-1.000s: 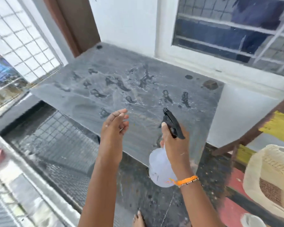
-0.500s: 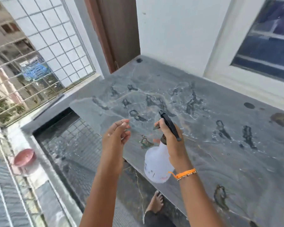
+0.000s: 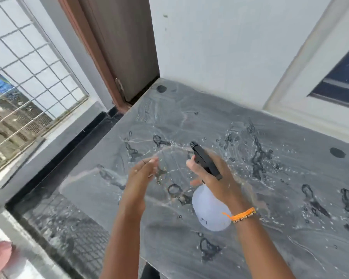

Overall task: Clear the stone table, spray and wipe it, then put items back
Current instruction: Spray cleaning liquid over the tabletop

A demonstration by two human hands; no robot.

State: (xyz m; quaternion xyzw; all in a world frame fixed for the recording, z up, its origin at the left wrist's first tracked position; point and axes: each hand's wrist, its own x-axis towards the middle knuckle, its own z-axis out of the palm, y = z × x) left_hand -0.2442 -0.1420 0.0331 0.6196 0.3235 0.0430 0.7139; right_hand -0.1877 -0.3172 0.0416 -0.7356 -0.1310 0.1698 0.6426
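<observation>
While the right hand [image 3: 214,178] grips the spray bottle [image 3: 210,210] by its neck, a finger curled at the black trigger head [image 3: 205,161], the bottle hangs above the near-left part of the table [image 3: 270,248], nozzle aimed toward the far left corner. Left hand [image 3: 141,176] hovers just beside the bottle, fingers straight and together, holding nothing and apart from the stone. Surface carries no items; droplets and puddles lie across its middle and right, and a thin arc of water appears to run leftward from the nozzle. Far corner by the door frame [image 3: 101,57] looks dry.

Assessment: clearing appears complete; the spray step is in hand. No cloth is visible in this view, and wiping is not yet begun. Next move likely calls for covering the dry far corner, then setting the bottle off the stone and finding a cloth to wipe from wall toward the near edge.
</observation>
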